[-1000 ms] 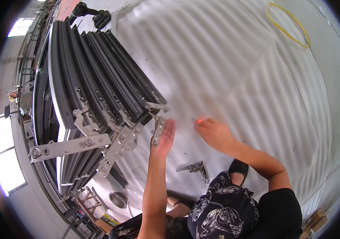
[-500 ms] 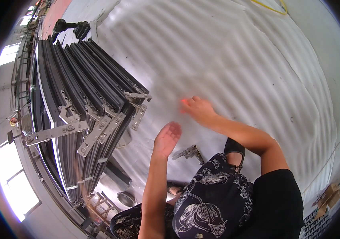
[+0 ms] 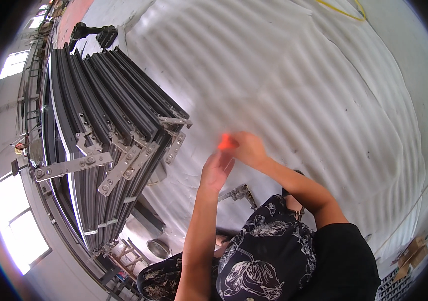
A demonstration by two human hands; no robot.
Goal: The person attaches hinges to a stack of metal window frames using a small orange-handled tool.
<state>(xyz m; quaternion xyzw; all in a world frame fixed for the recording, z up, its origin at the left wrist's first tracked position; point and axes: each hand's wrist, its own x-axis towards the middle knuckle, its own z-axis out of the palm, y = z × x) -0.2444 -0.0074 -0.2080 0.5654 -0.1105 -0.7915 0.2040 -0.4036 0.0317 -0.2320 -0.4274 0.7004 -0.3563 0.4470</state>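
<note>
My right hand [image 3: 249,149] is closed around a small bright orange-red thing [image 3: 227,143], too blurred to tell its kind. My left hand [image 3: 217,171] is just below it, palm turned up and fingers stretched toward the orange thing. The hands nearly meet, and I cannot tell whether the left fingers touch it. Close under my hands, a metal hinge bracket [image 3: 237,193] lies on the pale sheet. To the left stands a stack of dark metal profiles [image 3: 109,95], with flat silvery hinge arms [image 3: 73,165] sticking out from their ends.
A wrinkled whitish sheet [image 3: 319,115] covers the surface ahead and to the right. A black cordless drill [image 3: 93,35] sits beyond the profiles. There is a round metal bowl [image 3: 158,249] at lower left, a cardboard box [image 3: 413,256] at lower right and a yellow cord [image 3: 344,11] at far right.
My right hand has moved down and left with the orange-red thing, toward my left hand. The left hand has shifted slightly right, and the gap between them has closed.
</note>
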